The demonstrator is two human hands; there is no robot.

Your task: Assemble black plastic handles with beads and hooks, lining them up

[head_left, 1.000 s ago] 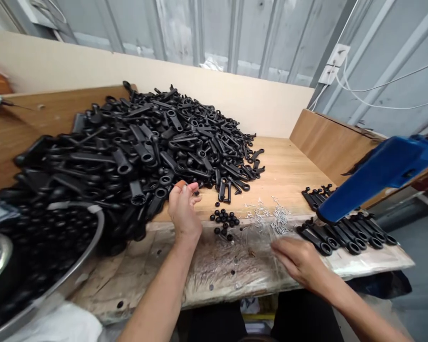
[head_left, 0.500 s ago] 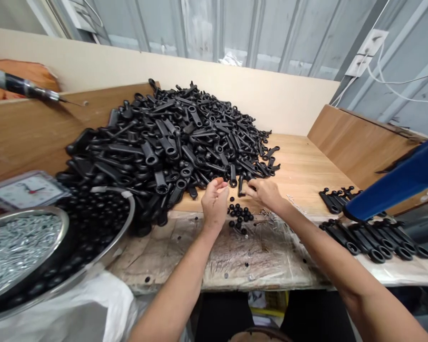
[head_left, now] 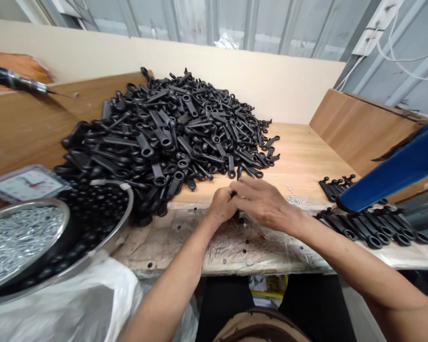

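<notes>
Your left hand (head_left: 221,204) and right hand (head_left: 262,202) meet above the near part of the desk (head_left: 296,152), the fingers of both bent inward and touching or nearly so. A dark piece (head_left: 233,194) shows between the fingertips, but your hands cover most of it, so I cannot tell what it is or whether either set of fingers is clenched on it. Just below the fingers, a few small black bits (head_left: 240,219) peek out. Beyond the fingers and to their left rises the big heap of black arms (head_left: 185,133). Right of the fingers lie loose metal pins (head_left: 295,199), and farther right, rows of black pieces (head_left: 373,230) under a blue tool (head_left: 395,168). Well left of the fingers stand a pan (head_left: 130,204) of black balls (head_left: 96,213) and a metal bowl (head_left: 66,214) of silvery pieces (head_left: 21,240), near a clock (head_left: 28,184).
</notes>
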